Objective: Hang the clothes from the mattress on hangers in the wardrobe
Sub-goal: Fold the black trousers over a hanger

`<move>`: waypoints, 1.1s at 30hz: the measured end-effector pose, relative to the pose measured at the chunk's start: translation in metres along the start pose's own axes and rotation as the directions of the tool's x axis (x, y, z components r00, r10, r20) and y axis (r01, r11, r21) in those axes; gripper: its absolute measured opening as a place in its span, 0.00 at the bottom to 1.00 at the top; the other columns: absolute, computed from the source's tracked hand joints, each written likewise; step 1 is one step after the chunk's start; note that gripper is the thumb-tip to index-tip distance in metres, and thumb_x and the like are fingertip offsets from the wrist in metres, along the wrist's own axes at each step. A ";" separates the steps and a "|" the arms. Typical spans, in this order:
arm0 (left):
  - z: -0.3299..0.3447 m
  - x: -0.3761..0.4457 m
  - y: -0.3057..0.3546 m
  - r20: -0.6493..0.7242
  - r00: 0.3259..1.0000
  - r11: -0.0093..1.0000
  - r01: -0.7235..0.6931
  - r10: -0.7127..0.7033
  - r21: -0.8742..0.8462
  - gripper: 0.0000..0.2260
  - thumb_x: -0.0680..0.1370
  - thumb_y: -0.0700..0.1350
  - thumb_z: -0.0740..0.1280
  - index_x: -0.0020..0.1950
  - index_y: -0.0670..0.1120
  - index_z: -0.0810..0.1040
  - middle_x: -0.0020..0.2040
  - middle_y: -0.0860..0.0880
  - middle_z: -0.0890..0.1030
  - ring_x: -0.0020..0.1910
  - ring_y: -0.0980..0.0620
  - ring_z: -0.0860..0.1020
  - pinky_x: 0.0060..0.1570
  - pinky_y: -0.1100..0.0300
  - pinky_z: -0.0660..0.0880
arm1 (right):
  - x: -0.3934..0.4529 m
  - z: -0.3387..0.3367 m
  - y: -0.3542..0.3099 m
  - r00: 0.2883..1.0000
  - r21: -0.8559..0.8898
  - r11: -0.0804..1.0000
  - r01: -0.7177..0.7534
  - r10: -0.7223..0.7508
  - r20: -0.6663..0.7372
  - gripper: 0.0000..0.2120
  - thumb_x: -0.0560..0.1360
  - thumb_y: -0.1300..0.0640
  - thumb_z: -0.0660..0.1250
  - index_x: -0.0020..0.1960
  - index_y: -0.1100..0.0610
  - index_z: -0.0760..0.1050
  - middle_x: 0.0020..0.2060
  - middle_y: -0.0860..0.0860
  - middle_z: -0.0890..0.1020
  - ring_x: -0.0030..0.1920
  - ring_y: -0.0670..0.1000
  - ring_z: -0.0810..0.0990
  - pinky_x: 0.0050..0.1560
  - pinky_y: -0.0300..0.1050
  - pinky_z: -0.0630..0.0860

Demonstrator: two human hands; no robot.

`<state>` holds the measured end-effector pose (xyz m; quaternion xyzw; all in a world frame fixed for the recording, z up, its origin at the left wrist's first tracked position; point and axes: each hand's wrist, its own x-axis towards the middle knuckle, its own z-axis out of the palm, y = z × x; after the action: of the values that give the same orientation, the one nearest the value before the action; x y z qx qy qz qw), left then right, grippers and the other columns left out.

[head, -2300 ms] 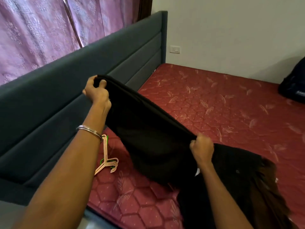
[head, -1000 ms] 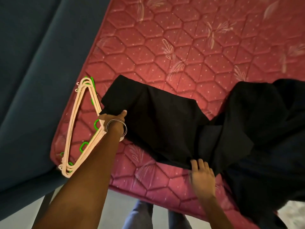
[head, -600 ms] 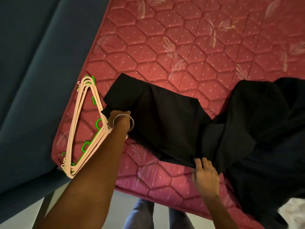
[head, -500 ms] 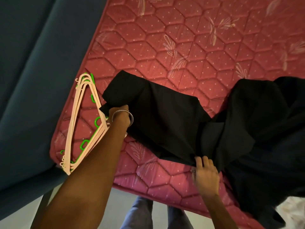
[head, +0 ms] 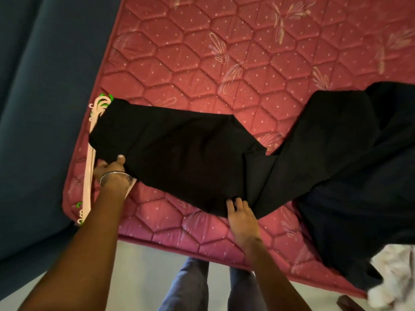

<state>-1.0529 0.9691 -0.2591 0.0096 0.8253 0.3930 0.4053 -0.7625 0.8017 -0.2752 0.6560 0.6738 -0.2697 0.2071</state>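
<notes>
A black garment (head: 184,151) lies spread flat across the red quilted mattress (head: 202,52). My left hand (head: 110,167) grips its left near corner, thumb on top of the cloth. My right hand (head: 241,215) rests at the garment's near edge with its fingers straight, fingertips tucked at the hem. A bundle of pink hangers with green clips (head: 89,171) lies along the mattress's left edge, its upper part covered by the garment. More dark clothing (head: 359,176) is heaped at the right, joined to or overlapping the spread piece.
A dark blue upholstered headboard (head: 45,108) runs along the left side. A pale patterned cloth (head: 395,277) lies at the right near corner. My legs in jeans (head: 190,288) stand on the pale floor just before the mattress edge.
The garment, first held up in the air, now lies on the mattress. Since half a second ago its left end has been pulled further left, over the tops of the hangers.
</notes>
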 end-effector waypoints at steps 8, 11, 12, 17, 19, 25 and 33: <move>0.059 -0.085 -0.009 -0.064 0.821 0.607 -0.365 0.567 0.706 0.23 0.72 0.44 0.69 0.66 0.49 0.68 0.66 0.41 0.66 0.63 0.38 0.67 0.59 0.45 0.67 | 0.014 -0.082 0.095 0.880 0.830 0.551 -0.083 0.432 -0.199 0.06 0.73 0.62 0.72 0.49 0.60 0.80 0.38 0.53 0.83 0.37 0.44 0.80 0.41 0.36 0.73; 0.096 -0.121 -0.034 0.442 0.632 0.431 -0.767 0.637 0.476 0.10 0.72 0.39 0.67 0.53 0.45 0.80 0.54 0.40 0.78 0.53 0.39 0.76 0.54 0.50 0.71 | 0.037 -0.105 0.145 0.447 0.849 0.427 -0.310 0.854 -0.266 0.11 0.73 0.61 0.69 0.54 0.63 0.77 0.49 0.62 0.81 0.51 0.61 0.79 0.54 0.49 0.71; 0.111 -0.135 -0.042 0.581 0.558 0.438 -0.828 0.592 0.350 0.08 0.73 0.38 0.67 0.50 0.44 0.81 0.48 0.41 0.81 0.48 0.41 0.79 0.52 0.52 0.74 | 0.044 -0.109 0.159 0.357 0.863 0.345 -0.369 0.910 -0.211 0.14 0.74 0.61 0.68 0.58 0.64 0.74 0.55 0.64 0.78 0.57 0.64 0.76 0.59 0.51 0.68; 0.195 -0.225 -0.080 0.904 0.420 0.542 -0.779 0.077 0.316 0.14 0.75 0.43 0.70 0.60 0.41 0.78 0.53 0.43 0.82 0.52 0.49 0.80 0.53 0.64 0.73 | 0.050 -0.101 0.219 0.318 0.933 0.043 -0.357 0.945 0.078 0.28 0.73 0.57 0.72 0.67 0.65 0.66 0.64 0.63 0.72 0.64 0.62 0.71 0.65 0.50 0.67; 0.222 -0.246 -0.101 0.910 0.413 0.542 -0.755 -0.042 0.368 0.24 0.75 0.46 0.70 0.69 0.43 0.70 0.61 0.43 0.78 0.60 0.46 0.76 0.61 0.59 0.71 | 0.045 -0.092 0.236 0.375 0.977 -0.081 -0.198 0.914 0.152 0.24 0.72 0.59 0.73 0.64 0.60 0.69 0.56 0.59 0.79 0.55 0.57 0.78 0.60 0.51 0.73; 0.268 -0.255 -0.140 0.824 0.553 0.549 -0.654 -0.121 0.520 0.32 0.71 0.51 0.74 0.71 0.42 0.68 0.68 0.43 0.72 0.64 0.45 0.72 0.64 0.53 0.70 | 0.020 -0.078 0.266 0.734 0.914 -0.397 0.086 0.645 0.211 0.11 0.77 0.68 0.64 0.45 0.52 0.72 0.34 0.45 0.77 0.38 0.42 0.79 0.43 0.45 0.77; 0.273 -0.266 -0.112 0.822 0.517 0.835 -0.322 -0.239 0.445 0.18 0.73 0.48 0.73 0.57 0.40 0.78 0.55 0.42 0.81 0.58 0.42 0.78 0.54 0.51 0.77 | 0.014 -0.121 0.248 0.864 0.854 -0.311 0.416 0.427 -0.266 0.15 0.77 0.73 0.59 0.53 0.57 0.78 0.48 0.47 0.84 0.53 0.47 0.81 0.53 0.40 0.76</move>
<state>-0.6556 0.9777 -0.2561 0.3375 0.5921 0.0930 0.7258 -0.5075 0.8883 -0.2140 0.5865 0.1866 -0.5154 -0.5962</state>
